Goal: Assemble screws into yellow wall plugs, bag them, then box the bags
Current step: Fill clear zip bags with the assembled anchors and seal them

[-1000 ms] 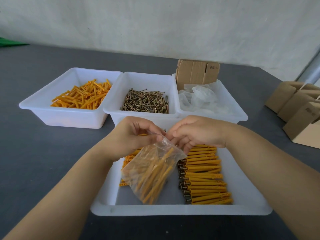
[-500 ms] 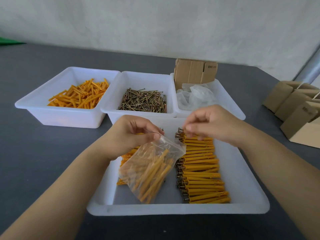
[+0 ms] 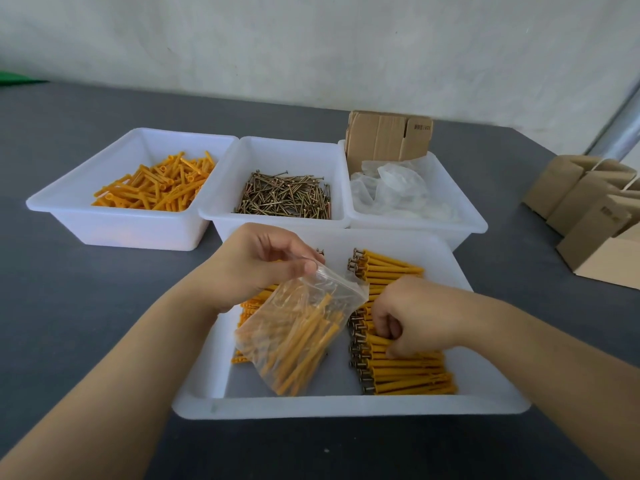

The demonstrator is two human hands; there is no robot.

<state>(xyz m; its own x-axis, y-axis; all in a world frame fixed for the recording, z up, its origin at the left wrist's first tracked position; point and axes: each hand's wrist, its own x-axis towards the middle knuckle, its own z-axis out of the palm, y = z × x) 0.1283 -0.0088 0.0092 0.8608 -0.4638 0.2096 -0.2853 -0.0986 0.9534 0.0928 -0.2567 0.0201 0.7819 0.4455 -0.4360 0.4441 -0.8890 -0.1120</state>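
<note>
4 white bins are seen on a grey table (image 3: 86, 341). At the upper left of the frame, loose yellow wall plugs (image 3: 156, 187) are held in 1 bin (image 3: 114, 230); at upper centre, loose screws (image 3: 285, 197) fill a 2nd bin (image 3: 277, 150); at upper right, clear bags (image 3: 394, 188) and flat cardboard (image 3: 388, 138) sit in a 3rd bin (image 3: 474, 220). A large tray (image 3: 346, 405) is placed at lower centre. A clear bag of plugs (image 3: 298, 334) is pinched at its top corner by the left hand (image 3: 256, 268) and hangs tilted over the tray. Just right of the bag, a row of assembled plugs (image 3: 408, 372) lies in the tray, screw heads facing frame left. The right hand (image 3: 412, 317) is curled onto this row, fingers closed around a few plugs. Folded cardboard boxes (image 3: 595, 216) are stacked at the right edge.
</note>
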